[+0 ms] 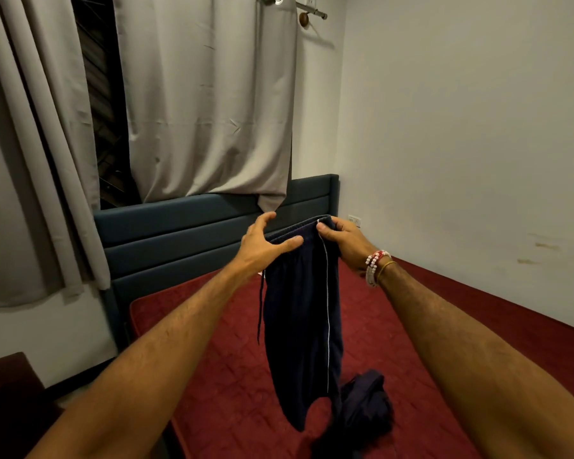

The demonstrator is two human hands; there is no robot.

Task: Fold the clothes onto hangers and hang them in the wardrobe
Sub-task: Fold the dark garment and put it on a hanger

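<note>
Dark navy track pants with a thin white side stripe hang in the air over the bed, held up by the waistband. My left hand pinches the waistband's left end, fingers partly spread. My right hand, beaded bracelets at its wrist, grips the right end of the waistband. A drawstring dangles on the left side. The pants' lower legs trail down onto the mattress and bunch in a dark heap. No hanger or wardrobe is in view.
A red quilted mattress lies below, with a dark blue padded headboard behind it. Grey curtains hang over a dark window. A white wall runs along the right. A dark piece of furniture stands at lower left.
</note>
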